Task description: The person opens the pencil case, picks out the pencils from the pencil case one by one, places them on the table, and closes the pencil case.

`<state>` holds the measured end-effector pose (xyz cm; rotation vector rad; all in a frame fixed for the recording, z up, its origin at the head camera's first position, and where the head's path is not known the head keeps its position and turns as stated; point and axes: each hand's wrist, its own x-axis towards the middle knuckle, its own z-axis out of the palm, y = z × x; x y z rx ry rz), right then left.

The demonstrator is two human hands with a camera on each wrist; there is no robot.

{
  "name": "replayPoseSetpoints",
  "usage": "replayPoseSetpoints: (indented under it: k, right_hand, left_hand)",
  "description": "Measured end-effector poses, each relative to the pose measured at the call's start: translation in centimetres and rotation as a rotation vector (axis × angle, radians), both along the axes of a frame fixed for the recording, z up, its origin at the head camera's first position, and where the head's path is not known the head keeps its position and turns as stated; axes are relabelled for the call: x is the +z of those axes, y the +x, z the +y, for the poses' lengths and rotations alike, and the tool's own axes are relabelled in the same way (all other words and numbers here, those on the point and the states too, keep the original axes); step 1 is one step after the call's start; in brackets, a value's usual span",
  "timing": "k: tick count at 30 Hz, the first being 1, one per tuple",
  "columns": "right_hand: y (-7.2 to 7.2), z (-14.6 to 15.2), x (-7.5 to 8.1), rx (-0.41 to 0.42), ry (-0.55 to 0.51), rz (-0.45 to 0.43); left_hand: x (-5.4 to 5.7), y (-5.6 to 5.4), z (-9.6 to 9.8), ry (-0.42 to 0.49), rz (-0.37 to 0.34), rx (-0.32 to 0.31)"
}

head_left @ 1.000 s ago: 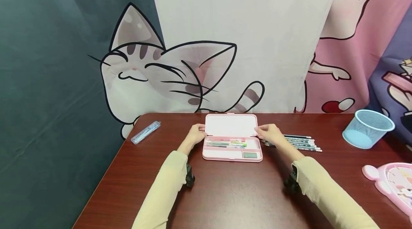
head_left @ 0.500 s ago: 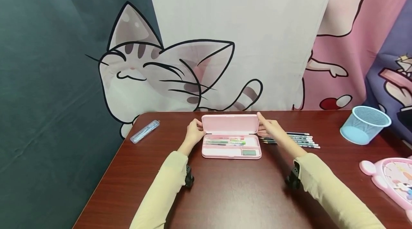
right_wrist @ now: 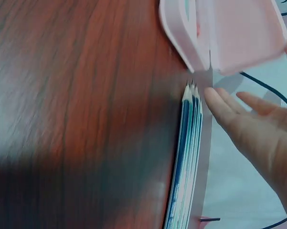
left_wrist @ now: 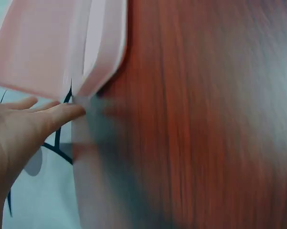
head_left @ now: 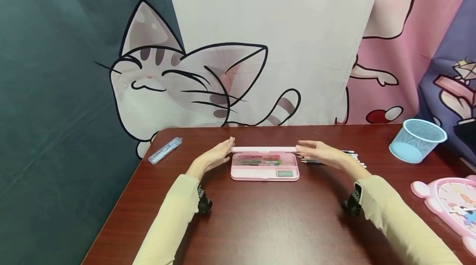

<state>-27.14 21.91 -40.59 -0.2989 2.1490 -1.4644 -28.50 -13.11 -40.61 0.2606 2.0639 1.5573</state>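
Observation:
A pink pencil case (head_left: 265, 178) lies on the table, its lid (head_left: 264, 149) raised at the hinge and seen nearly edge-on in the head view. Several slim pens (head_left: 258, 160) lie in its long compartment, and a grey-green block (head_left: 285, 173) fills a small one. My left hand (head_left: 215, 157) is beside the lid's left end, fingers extended. At the right end is my right hand (head_left: 320, 153), also with fingers extended. Whether either hand touches the lid cannot be told. Several pencils (right_wrist: 184, 157) lie beneath the right hand, points toward the case.
A clear-blue narrow box (head_left: 165, 150) lies at the table's far left. At the right stand a light-blue mesh pen holder (head_left: 416, 141) and a pink animal-shaped clock (head_left: 431, 203). A cartoon-printed curtain (head_left: 316, 50) hangs behind the table's back edge.
The lid has swung from leaning back to nearly edge-on as seen from the head. Both hands, earlier holding its sides, have straightened their fingers, and the left has moved outward. The pens look darker.

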Motion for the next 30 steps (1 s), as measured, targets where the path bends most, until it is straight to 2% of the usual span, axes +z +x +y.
replayPoseSetpoints:
  k: [2, 6, 9, 13, 18, 21, 26, 30]
  right_hand:
    - [0.2, 0.3, -0.2, 0.051, 0.065, 0.065]
    - [0.7, 0.2, -0.4, 0.131, 0.143, 0.150]
    - [1.0, -0.4, -0.3, 0.181, 0.180, 0.199]
    - [1.4, -1.6, -0.2, 0.215, 0.277, 0.281]
    - [2.0, -2.6, 0.0, 0.191, 0.437, 0.340]
    - [2.2, -2.9, 0.2, 0.185, 0.492, 0.361]
    - [2.5, -3.1, 0.2, 0.170, 0.533, 0.362]
    - [2.7, -3.3, 0.0, 0.197, 0.552, 0.396]
  left_hand:
    - [0.0, 0.3, -0.5, -0.111, 0.052, -0.040]
    - [-0.3, 0.9, -1.1, -0.358, 0.219, -0.131]
    - [-0.5, 1.2, -1.0, -0.455, 0.308, -0.179]
    - [-0.8, 1.6, -0.7, -0.488, 0.348, -0.204]
    - [-0.9, 2.1, -0.5, -0.480, 0.320, -0.188]
    - [-1.0, 2.2, -0.4, -0.473, 0.309, -0.183]
    - [-1.0, 2.3, -0.1, -0.474, 0.301, -0.170]
    - [-1.3, 2.6, 0.1, -0.482, 0.284, -0.163]
